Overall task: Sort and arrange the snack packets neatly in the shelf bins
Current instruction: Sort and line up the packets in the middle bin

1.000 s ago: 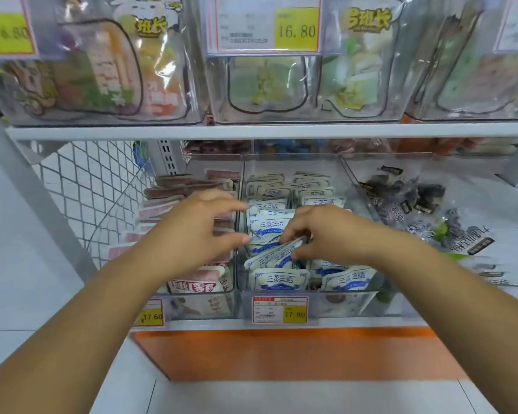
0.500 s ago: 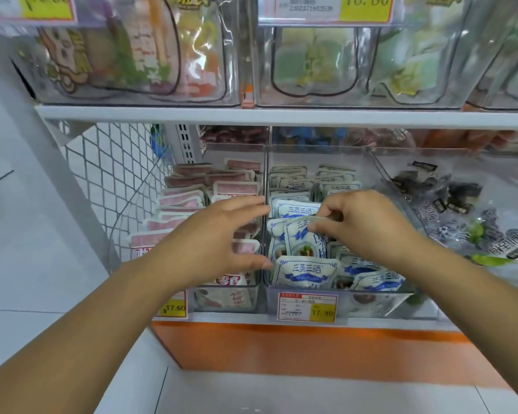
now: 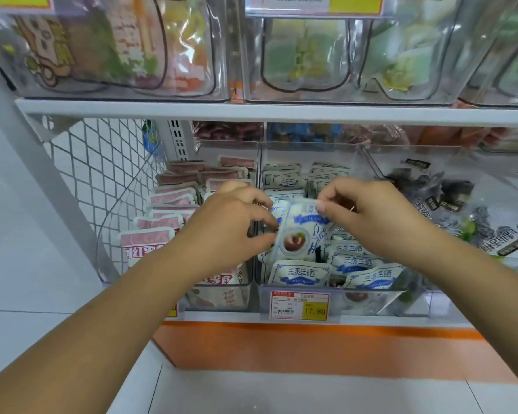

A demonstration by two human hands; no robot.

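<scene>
Packet (image 3: 299,231), blue-white, tilts above the front of the middle bin (image 3: 380,300); my left hand (image 3: 228,225) grips its left edge, my right hand (image 3: 368,210) pinches its top.

Bare on both sides: left hand (image 3: 231,222) and left forearm (image 3: 102,309), right hand (image 3: 371,210) and right forearm (image 3: 476,273). Short, pale nails. On one right finger, a thin ring-like glint, too small to tell.
</scene>
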